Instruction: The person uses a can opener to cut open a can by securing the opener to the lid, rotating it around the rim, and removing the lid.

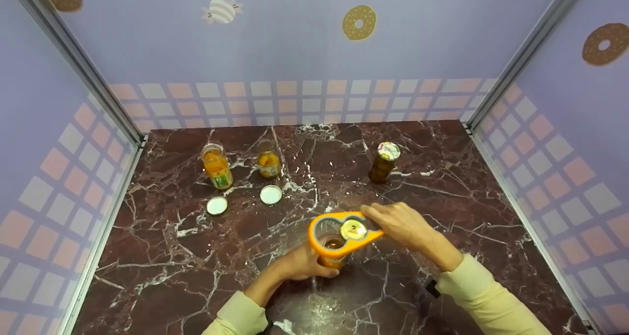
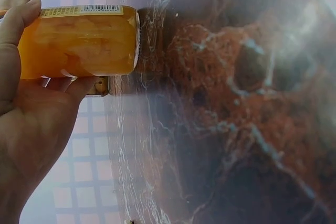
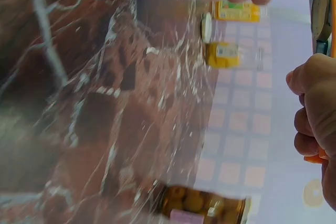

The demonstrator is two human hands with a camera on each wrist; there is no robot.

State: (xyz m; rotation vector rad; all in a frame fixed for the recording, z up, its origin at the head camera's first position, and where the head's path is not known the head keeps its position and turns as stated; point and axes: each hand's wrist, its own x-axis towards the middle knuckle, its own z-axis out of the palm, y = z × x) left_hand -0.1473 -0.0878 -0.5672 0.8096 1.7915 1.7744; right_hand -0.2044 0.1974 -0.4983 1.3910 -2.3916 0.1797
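Note:
My left hand (image 1: 302,264) grips a glass jar of orange fruit pieces (image 2: 79,45), fingers and thumb wrapped round its side. The jar stands upright near the front middle of the table, and its mouth shows without a lid in the head view. Over it, my right hand (image 1: 403,224) grips an orange jar opener (image 1: 319,239) by its narrow end. A round gold lid (image 1: 353,229) sits in the opener's smaller hole, off to the right of the jar's mouth. Through the larger hole the jar's mouth is visible.
Two lidless jars of yellow-orange fruit, a taller jar (image 1: 217,170) and a shorter jar (image 1: 269,165), stand at the back left. A lid (image 1: 217,205) and another lid (image 1: 271,194) lie before them. A capped jar of dark round fruit (image 1: 382,165) stands back right. Walls enclose the marble-patterned table (image 1: 162,256).

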